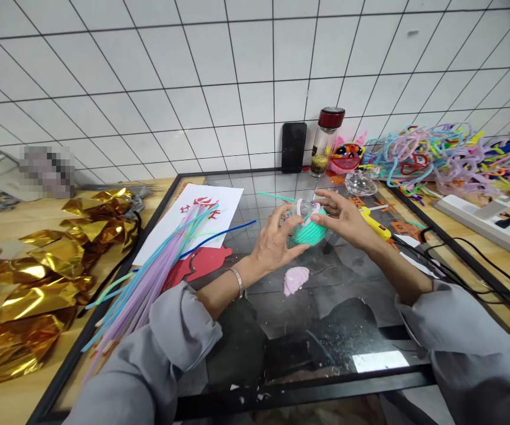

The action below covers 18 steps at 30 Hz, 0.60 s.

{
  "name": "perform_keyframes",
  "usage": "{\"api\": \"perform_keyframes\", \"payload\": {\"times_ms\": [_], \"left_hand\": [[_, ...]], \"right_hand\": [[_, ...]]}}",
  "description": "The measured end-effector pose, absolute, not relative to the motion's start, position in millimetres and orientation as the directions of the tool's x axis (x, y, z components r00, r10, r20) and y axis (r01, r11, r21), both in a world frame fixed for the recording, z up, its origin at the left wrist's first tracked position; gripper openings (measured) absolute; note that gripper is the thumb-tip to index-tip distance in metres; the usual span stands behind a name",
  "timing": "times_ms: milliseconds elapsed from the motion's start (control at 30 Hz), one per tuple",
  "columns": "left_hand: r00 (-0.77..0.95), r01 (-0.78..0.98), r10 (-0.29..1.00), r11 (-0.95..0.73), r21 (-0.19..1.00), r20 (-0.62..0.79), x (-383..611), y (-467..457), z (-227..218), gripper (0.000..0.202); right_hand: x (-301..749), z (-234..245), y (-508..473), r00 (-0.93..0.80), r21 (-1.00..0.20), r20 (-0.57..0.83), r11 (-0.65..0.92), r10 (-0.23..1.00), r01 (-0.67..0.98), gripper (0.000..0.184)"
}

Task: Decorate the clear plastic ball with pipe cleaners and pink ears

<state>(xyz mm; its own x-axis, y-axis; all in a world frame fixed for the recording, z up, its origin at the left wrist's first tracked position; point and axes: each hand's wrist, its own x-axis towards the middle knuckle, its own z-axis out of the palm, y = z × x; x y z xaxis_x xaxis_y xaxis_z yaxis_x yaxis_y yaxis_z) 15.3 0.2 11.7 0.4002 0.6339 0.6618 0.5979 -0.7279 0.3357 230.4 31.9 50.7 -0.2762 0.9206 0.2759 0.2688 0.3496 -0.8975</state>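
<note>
- White wall tiles back a dark glass worktop (361, 295) with a black frame; every place below is given from the teal dome (309, 233) held above its middle.
- Both hands hold that dome, a small shape wound in teal cord. The left hand (277, 242) cups its near-left side with the fingers curled round it. The right hand (347, 221) closes on its far-right side, fingertips at the top edge.
- A pale pink loop (303, 208) runs along the dome's upper rim, touching it, between the two thumbs.
- Just below the dome, a pink shell-shaped piece (296, 279) lies flat on the glass, apart from both hands.
- Right of the dome, near the right wrist, lies a yellow glue gun (373, 223); farther right and behind is a tangle of coloured pipe cleaners (441, 156).
- Left of the dome, a straight bundle of pipe cleaners (157, 265) crosses a white sheet (211, 206); well beyond it is crumpled gold foil (51, 277).
- Behind the dome, a phone (293, 147) and a red-lidded jar (326, 141) stand at the wall.
- The work in hand looks like seating the pink loop on the rim. To do it well, I would let the left hand carry the dome and turn it a little at a time.
- The right fingertips should press the loop down section by section, lightly enough not to crush the winding.
- Keeping the rim facing up lets any gap show.
</note>
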Motion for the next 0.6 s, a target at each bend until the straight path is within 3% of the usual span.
{"api": "perform_keyframes", "payload": {"times_ms": [200, 467, 600], "left_hand": [[0.488, 0.691, 0.572, -0.714, 0.109, 0.659, 15.0, -14.3, 23.8, 0.047], [0.53, 0.635, 0.519, -0.767, 0.091, 0.671, 3.7, 1.1, 17.9, 0.057], [0.586, 0.517, 0.473, -0.843, 0.146, 0.658, 3.3, 10.2, 13.4, 0.058]], "right_hand": [[234.3, 51.2, 43.3, -0.301, -0.952, 0.234, 0.28, 0.924, 0.122, 0.065], [226.8, 46.7, 37.6, -0.314, -0.925, 0.284, 0.345, 0.906, 0.158, 0.049], [221.9, 43.6, 34.3, -0.287, -0.906, 0.338, 0.392, 0.896, 0.157, 0.061]]}}
